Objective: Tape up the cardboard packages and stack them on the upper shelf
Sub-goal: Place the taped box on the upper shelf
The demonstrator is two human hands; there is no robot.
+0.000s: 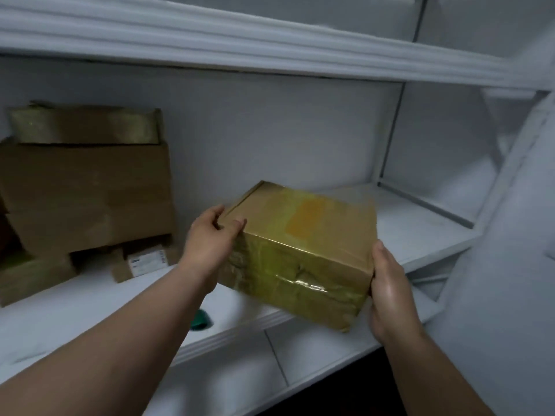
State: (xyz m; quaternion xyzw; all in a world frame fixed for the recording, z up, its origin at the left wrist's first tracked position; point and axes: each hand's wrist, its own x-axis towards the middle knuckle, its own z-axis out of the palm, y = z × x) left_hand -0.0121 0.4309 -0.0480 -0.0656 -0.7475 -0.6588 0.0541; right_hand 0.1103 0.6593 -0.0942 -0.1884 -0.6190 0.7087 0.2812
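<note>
A cardboard package wrapped in shiny yellowish tape is tilted over the front edge of a white shelf, its near lower corner hanging past the edge. My left hand grips its left top corner, thumb on top. My right hand holds its right end, thumb along the edge. At the left of the same shelf stands a stack of packages: a large plain cardboard box with a taped flat package on top and smaller boxes beneath.
A thick white shelf board runs overhead. A vertical divider closes the bay on the right, with a white wall panel beyond. A green object peeks out beneath my left forearm on the shelf.
</note>
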